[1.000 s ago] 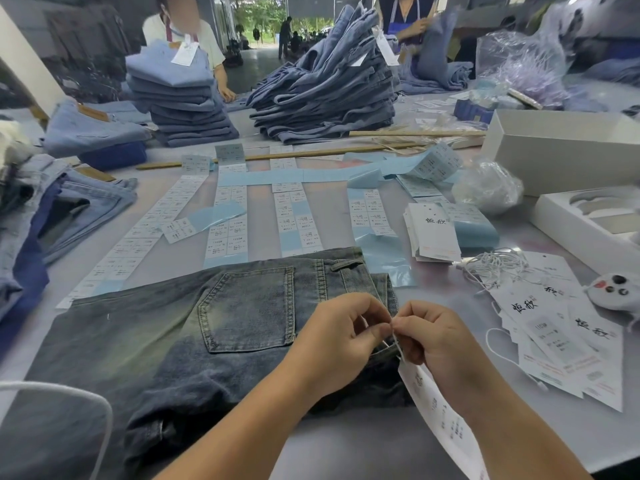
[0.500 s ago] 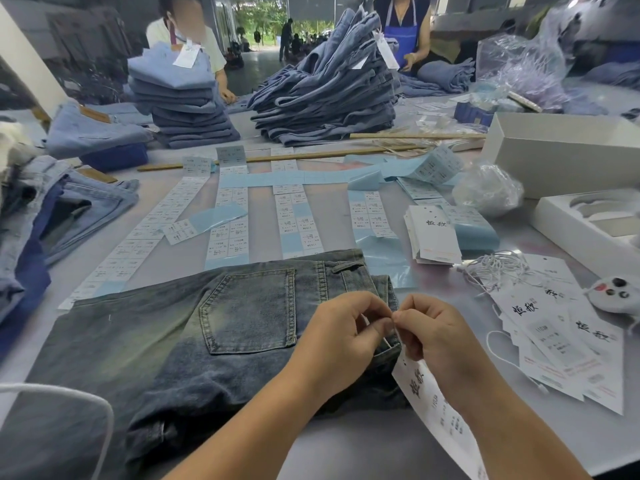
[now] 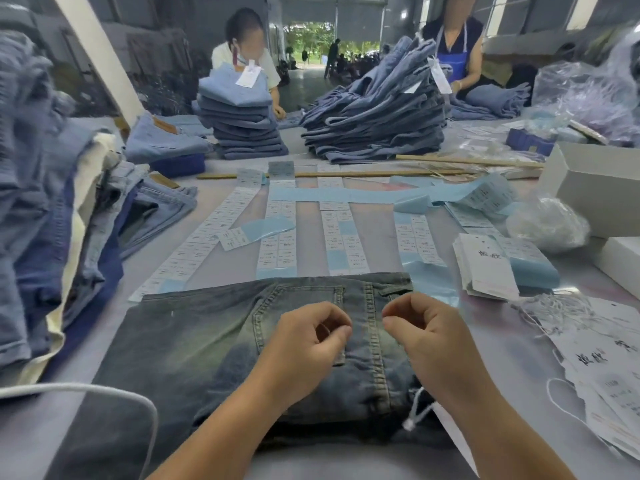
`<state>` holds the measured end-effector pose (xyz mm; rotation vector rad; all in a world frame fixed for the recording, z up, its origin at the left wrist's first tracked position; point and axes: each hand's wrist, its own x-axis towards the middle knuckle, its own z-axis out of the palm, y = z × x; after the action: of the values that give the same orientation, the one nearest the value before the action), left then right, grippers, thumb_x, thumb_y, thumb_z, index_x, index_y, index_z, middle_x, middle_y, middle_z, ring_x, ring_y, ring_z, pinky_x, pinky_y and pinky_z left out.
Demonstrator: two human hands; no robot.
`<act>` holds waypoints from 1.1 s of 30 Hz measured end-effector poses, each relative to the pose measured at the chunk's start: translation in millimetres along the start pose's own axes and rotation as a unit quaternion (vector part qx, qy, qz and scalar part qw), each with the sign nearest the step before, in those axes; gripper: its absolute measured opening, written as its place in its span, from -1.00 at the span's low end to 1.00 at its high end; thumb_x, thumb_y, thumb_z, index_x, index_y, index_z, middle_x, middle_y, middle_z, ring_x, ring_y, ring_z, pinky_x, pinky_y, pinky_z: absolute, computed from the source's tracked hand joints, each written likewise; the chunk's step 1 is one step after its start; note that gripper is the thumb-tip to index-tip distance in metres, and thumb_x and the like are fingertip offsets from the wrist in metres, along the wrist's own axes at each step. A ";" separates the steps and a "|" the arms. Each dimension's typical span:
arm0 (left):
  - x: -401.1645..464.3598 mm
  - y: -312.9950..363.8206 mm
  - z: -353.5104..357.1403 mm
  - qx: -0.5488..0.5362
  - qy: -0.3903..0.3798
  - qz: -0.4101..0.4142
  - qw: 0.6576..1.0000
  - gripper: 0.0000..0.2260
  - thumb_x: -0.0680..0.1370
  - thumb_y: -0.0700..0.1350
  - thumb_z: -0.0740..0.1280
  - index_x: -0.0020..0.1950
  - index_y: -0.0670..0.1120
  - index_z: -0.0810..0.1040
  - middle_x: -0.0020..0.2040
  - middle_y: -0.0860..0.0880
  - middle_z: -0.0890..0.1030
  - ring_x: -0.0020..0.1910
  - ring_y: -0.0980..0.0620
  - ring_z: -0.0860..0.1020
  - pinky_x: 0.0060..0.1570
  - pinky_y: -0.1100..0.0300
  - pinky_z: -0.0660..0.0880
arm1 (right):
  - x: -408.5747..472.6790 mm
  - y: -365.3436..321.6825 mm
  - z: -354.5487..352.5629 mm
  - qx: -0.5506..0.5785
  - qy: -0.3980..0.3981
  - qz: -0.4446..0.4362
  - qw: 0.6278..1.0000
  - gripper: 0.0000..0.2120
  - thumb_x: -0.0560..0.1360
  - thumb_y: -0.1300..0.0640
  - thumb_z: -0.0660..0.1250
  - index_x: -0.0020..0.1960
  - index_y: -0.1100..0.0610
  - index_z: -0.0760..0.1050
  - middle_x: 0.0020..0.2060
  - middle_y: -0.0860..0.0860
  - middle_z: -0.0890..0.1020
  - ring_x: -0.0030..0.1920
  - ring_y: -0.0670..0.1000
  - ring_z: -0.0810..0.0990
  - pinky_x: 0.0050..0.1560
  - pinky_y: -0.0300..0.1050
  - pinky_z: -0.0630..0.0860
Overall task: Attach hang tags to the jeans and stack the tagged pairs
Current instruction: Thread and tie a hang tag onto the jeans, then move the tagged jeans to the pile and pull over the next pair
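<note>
Grey tabletop (image 3: 225,271) is stretching out ahead of me, with strips of printed labels (image 3: 280,237) lying in rows just beyond the jeans (image 3: 194,341), presumably so the next one is within easy reach. I am keeping the folded jeans flat and close to me, back pocket (image 3: 298,306) facing up and waistband towards my right side, which I judge puts the belt loop area where both hands can work. My left hand (image 3: 304,344) is curling over the pocket, thumb and forefinger seeming to pinch a thin white thread, though I cannot tell for sure that anything is between them. My right hand (image 3: 429,330) is curling too, fingertips drawn together, and what they are gripping, if anything, is hidden. A white knotted string (image 3: 417,410) is hanging at the near waistband edge, running to a hang tag (image 3: 453,438) mostly covered by my right forearm. The denim is looking dark and faded, with a greenish wash across the seat and pale stitching. Loose tags (image 3: 595,358) are lying spread at my right, near a bundle of white strings (image 3: 554,306).
</note>
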<state>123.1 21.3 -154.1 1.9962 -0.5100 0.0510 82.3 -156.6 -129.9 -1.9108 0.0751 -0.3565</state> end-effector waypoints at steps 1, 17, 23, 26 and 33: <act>-2.0 -2.8 -9.7 -0.002 0.016 -0.006 1.000 -0.84 0.54 -0.17 0.41 -0.19 0.08 0.61 -0.31 0.13 0.61 -0.39 0.25 0.46 -0.32 0.39 0.39 | 2.8 -4.9 7.4 0.006 -0.012 -0.001 1.000 -0.82 0.46 0.28 0.41 -0.27 0.05 0.59 -0.39 -0.03 0.61 -0.41 -0.19 0.49 -0.33 -0.36 0.44; -48.3 -25.0 -172.1 0.054 0.234 -0.101 0.965 -0.87 0.50 -0.22 0.43 -0.20 -0.01 0.63 -0.35 0.12 0.61 -0.37 0.23 0.50 -0.32 0.39 0.37 | 29.4 -91.1 199.0 0.092 -0.284 0.003 0.954 -0.85 0.34 0.03 0.35 -0.14 -0.09 0.66 -0.31 -0.01 0.69 -0.29 -0.10 0.58 -0.16 0.00 0.57; -44.8 -11.2 -249.4 0.309 0.392 -0.060 0.864 -0.85 0.42 -0.20 0.48 -0.06 -0.04 0.61 -0.11 0.04 0.59 -0.08 0.02 0.56 -0.04 0.07 0.52 | 40.7 -135.2 268.3 0.086 -0.323 -0.061 0.940 -0.84 0.50 0.23 0.36 -0.09 -0.01 0.62 -0.18 -0.10 0.69 -0.17 -0.12 0.63 -0.01 0.07 0.59; -35.8 -9.7 -293.5 0.483 0.424 -0.089 0.760 -0.63 0.36 -0.09 0.51 0.12 -0.10 0.56 0.11 -0.13 0.55 0.11 -0.23 0.48 0.08 -0.11 0.46 | 48.1 -153.9 294.2 0.076 -0.340 -0.095 0.933 -0.80 0.52 0.16 0.34 0.13 0.05 0.60 -0.06 -0.10 0.67 -0.05 -0.11 0.63 0.06 0.01 0.58; -30.6 -45.6 -339.4 0.512 0.284 -0.418 0.694 -0.18 0.51 0.16 0.35 0.56 -0.13 -0.03 0.43 -0.15 0.33 0.35 -0.19 0.38 0.19 -0.05 0.43 | 64.2 -177.4 337.5 0.062 -0.322 -0.148 0.933 -0.65 0.54 0.03 0.33 0.32 0.02 0.48 0.14 -0.15 0.57 0.16 -0.14 0.52 0.13 -0.25 0.43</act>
<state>174.5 341.8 -41.0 2.8981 1.1199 0.4551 217.5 199.0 -60.5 -1.8260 -0.6626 0.0822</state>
